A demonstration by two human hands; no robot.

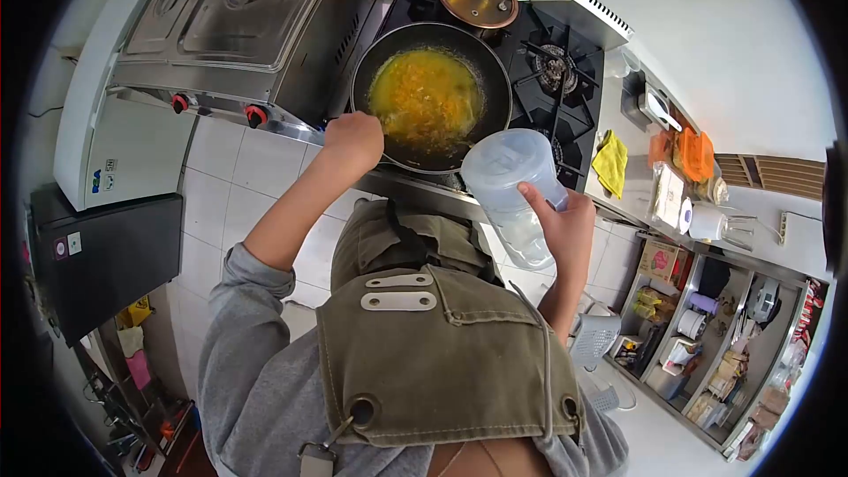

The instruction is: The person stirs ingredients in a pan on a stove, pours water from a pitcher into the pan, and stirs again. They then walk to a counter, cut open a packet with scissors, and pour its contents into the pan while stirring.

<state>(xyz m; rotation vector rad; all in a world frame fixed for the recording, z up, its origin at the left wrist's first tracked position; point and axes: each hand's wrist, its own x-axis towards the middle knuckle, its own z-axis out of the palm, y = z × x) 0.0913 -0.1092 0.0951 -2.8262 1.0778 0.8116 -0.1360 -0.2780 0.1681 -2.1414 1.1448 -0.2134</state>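
On the stove sits a black frying pan with yellow-orange food in liquid. My left hand is closed in a fist at its near left rim, gripping the pan there; the handle is hidden by the fist. In my right hand is a translucent plastic jug with a lid. The jug tilts, its lidded end close to the pan's near right edge. My thumb lies along its side, and the fingers behind are partly hidden.
Behind the pan stands a copper-coloured saucepan. Bare burner grates lie to the right. A yellow cloth rests on the side counter. At left is a steel appliance with red knobs; packed shelves stand lower right.
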